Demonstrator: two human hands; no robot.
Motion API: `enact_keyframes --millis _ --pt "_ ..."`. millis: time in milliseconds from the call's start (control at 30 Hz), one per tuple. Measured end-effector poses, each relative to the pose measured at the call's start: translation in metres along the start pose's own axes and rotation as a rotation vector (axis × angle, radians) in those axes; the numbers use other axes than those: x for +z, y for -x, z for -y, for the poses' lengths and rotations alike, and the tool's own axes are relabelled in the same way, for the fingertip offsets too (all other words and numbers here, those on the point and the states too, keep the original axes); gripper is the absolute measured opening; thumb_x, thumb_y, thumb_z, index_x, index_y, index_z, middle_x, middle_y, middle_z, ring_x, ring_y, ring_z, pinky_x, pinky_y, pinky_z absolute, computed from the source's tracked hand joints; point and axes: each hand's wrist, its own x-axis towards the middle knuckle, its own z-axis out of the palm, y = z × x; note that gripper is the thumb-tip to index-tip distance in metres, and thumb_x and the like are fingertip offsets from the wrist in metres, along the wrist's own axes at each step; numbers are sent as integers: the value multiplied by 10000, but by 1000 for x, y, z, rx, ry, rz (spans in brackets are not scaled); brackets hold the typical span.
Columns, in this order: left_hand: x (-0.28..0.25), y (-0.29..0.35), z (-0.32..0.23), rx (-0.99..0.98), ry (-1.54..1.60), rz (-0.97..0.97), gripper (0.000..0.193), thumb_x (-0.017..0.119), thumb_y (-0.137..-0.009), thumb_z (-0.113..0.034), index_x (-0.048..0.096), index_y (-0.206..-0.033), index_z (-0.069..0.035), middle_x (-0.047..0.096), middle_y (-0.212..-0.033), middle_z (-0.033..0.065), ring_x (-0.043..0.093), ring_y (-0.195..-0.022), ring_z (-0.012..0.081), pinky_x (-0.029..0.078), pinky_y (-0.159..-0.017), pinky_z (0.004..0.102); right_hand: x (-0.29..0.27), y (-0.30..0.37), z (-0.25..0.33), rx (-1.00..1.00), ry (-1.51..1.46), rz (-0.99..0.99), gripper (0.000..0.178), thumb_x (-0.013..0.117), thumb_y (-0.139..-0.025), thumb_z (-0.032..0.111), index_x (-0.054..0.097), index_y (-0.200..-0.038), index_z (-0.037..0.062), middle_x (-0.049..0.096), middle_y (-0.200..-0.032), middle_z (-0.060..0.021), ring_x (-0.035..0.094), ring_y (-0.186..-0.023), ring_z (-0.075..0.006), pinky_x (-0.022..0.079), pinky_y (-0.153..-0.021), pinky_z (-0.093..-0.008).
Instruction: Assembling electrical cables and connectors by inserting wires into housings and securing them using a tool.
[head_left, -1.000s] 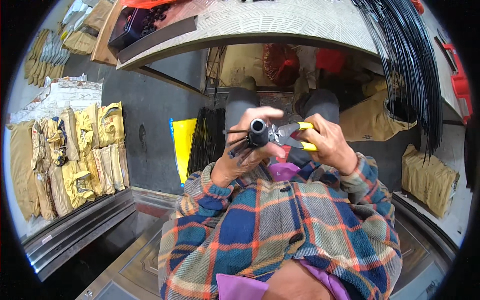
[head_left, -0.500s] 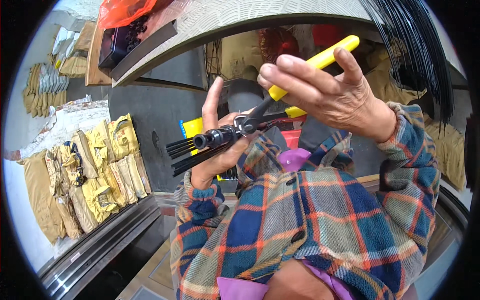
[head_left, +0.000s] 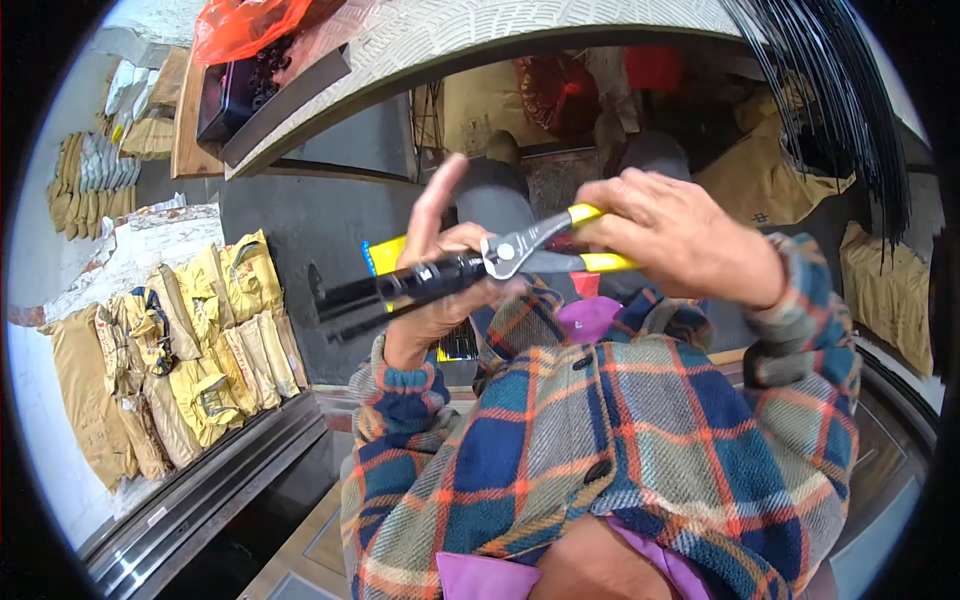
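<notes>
My right hand (head_left: pixel 680 235) is closed around the yellow handles of a pair of pliers (head_left: pixel 508 252), which has a grey metal head. The handles are close together. The plier jaws meet the end of a black ribbed cylindrical piece (head_left: pixel 432 277), and what lies between them cannot be made out. In my left hand (head_left: pixel 422 332) are this piece and a bundle of thin black rods (head_left: pixel 355 318), pointing left and blurred by motion. The left index finger sticks up, while the other fingers close round the bundle.
Ahead is a pale textured tabletop (head_left: pixel 480 35) with a dark box (head_left: pixel 228 100) of small black parts and an orange plastic bag (head_left: pixel 245 28). Long black strands (head_left: pixel 835 105) hang at the right. Brown and yellow sacks (head_left: pixel 190 360) lie on the left. A yellow packet (head_left: pixel 382 255) is behind my left hand.
The plier handles have swung from wide apart to close together as my right hand moved down and closed round them. The black rods have shifted slightly left.
</notes>
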Motion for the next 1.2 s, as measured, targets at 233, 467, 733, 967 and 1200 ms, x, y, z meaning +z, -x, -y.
enact_keyframes --millis 233,467,733,967,1200 --pt "11 1 12 135 -80 144 744 682 -604 -518 532 -1072 39 597 -875 102 575 -775 160 468 -692 278 -9 11 -21 387 -1685 605 674 743 -705 225 337 -1208 33 595 -927 -135 608 -653 -160 472 -497 -262" --pt "16 3 12 38 -11 -140 777 686 -588 -564 499 -1061 24 563 -905 85 574 -803 160 465 -725 280 -23 11 16 92 -264 -17 621 701 -676 135 383 -1199 29 529 -978 -173 575 -755 -331 471 -634 -366" --pt "1 -3 15 176 -37 93 635 713 -582 -481 600 -1000 -17 613 -937 95 597 -852 197 469 -745 302 -24 16 -11 272 -1640 351 683 626 -815 265 248 -1303 -29 570 -1013 -192 631 -610 -201 524 -568 -266" --pt "16 6 21 126 -6 -120 590 717 -658 -455 561 -1007 -5 552 -967 65 524 -901 144 411 -806 270 -7 5 9 116 227 -4 265 554 -699 78 545 -964 68 477 -1003 -127 499 -925 -258 380 -825 -395" --pt "13 6 19 31 144 -212 592 714 -689 -431 519 -1052 -5 522 -995 58 497 -906 131 395 -819 262 -10 -11 4 58 350 -51 256 562 -696 90 561 -952 70 482 -958 -99 486 -779 -204 382 -640 -315"
